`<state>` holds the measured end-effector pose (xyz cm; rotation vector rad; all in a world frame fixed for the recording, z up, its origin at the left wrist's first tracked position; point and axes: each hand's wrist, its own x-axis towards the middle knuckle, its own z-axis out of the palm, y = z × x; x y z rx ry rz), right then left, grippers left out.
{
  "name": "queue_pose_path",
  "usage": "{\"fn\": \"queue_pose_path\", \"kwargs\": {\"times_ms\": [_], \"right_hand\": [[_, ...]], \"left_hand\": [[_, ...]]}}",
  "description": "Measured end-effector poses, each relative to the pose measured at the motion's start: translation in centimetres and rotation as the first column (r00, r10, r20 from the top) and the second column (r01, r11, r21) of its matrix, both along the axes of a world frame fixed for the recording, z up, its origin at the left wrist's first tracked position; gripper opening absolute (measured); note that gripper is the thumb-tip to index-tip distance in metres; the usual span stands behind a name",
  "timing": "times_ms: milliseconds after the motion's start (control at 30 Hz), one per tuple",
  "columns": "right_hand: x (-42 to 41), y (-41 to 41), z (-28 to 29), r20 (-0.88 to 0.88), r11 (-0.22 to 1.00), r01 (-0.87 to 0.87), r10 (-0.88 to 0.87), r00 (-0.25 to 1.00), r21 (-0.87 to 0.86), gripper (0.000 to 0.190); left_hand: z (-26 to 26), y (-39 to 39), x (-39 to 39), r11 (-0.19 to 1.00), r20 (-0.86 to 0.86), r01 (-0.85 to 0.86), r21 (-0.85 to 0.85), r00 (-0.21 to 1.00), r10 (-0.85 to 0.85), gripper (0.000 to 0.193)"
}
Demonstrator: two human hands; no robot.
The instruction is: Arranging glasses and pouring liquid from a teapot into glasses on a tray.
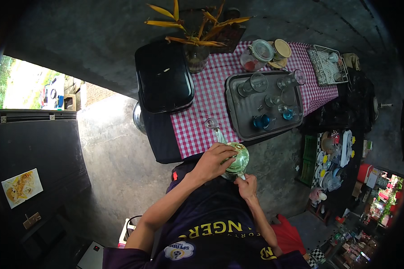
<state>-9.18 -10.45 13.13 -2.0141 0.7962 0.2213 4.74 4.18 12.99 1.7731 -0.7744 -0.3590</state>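
A green patterned teapot (239,160) is held in front of my body, close to the table's front edge. My right hand (247,187) grips its pale handle. Across the top lies my left hand (211,164), its fingers on the lid. The teapot's spout (220,136) points away from me, towards a small clear glass (210,123) that stands on the red-and-white checked tablecloth (202,101). The spout tip is close to the glass rim; whether they touch, or liquid flows, I cannot tell.
Right of the glass, a dark tray (249,129) bears clear glasses and blue ones (261,121). Behind it stand a clip-lid glass jar (262,50) and a wire basket (326,64). A black lidded box (164,77) and a vase (198,59) with yellow flowers occupy the left.
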Motion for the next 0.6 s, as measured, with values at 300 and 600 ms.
{"fn": "queue_pose_path", "kwargs": {"times_ms": [300, 600], "right_hand": [[0.8, 0.1, 0.1, -0.023, 1.0, 0.017, -0.017, 1.0, -0.001, 0.021], [1.2, 0.2, -0.2, -0.039, 1.0, 0.005, -0.006, 0.999, -0.025, 0.021]], "left_hand": [[-0.3, -0.1, 0.3, 0.999, -0.028, -0.039, 0.002, 0.999, 0.039, 0.024], [-0.6, -0.1, 0.7, 0.999, -0.033, -0.048, 0.004, 0.998, 0.048, 0.023]]}}
